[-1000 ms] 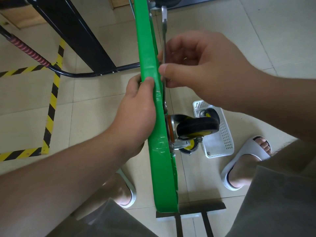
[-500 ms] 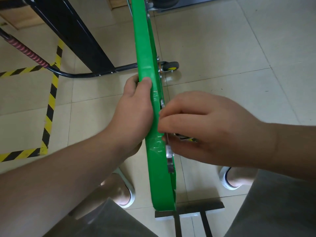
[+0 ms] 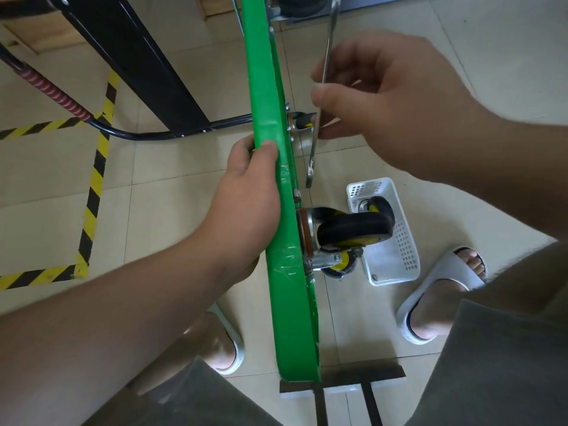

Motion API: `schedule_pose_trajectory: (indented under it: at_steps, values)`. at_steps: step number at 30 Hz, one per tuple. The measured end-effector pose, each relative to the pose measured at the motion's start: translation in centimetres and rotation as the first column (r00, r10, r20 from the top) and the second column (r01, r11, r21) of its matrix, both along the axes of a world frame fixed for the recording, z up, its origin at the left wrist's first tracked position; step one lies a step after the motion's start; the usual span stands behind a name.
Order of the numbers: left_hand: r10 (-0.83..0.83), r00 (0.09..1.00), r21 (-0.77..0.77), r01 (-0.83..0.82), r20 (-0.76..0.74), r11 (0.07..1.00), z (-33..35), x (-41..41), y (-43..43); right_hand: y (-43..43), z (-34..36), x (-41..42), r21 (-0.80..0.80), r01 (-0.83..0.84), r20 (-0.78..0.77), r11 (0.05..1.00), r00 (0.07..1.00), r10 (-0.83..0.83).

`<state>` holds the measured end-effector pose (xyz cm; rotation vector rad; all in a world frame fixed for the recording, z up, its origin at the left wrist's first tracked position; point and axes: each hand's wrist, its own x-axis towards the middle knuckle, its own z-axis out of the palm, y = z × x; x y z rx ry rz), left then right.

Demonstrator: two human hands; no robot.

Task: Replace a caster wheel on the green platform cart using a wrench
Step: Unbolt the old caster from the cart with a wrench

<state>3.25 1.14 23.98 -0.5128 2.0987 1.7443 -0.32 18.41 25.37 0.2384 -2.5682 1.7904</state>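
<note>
Head view: the left hand [image 3: 246,207] grips the edge of the green platform cart [image 3: 267,87], which stands on its side. The thumb lies over the edge, and the fingers curl behind the deck, mostly out of sight. The right hand [image 3: 384,109] pinches the wrench [image 3: 312,158] mid-shaft between the thumb and curled fingers. The wrench's open lower end hangs just above the mounted caster wheel [image 3: 353,232], and the frame cuts off its top. Another caster [image 3: 373,207] lies partly hidden in a white basket [image 3: 399,256].

left hand [image 3: 246,210] grips the cart [image 3: 292,302] edge, thumb on top; right hand [image 3: 384,103] pinches the wrench [image 3: 311,171] with thumb and fingers
</note>
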Motion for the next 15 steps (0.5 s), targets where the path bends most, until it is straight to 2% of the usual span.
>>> schedule_pose_trajectory:
  at_steps: [3,6,15]
  values:
    - [0.008,1.000,-0.005,-0.008,-0.009,1.000,-0.2,-0.1,0.0,-0.1,-1.1,-1.3,-0.145,0.100,0.243,0.984,0.968,-0.063]
    - [0.004,1.000,-0.026,-0.005,-0.019,1.000,-0.3,-0.2,-0.1,-0.3,-2.2,-2.2,-0.224,0.187,0.393,0.957,0.916,-0.087]
    - [-0.018,0.998,-0.096,0.012,-0.057,0.995,-0.2,-0.1,0.0,-1.2,-3.8,-2.7,-0.300,0.236,0.555,0.924,0.831,-0.031]
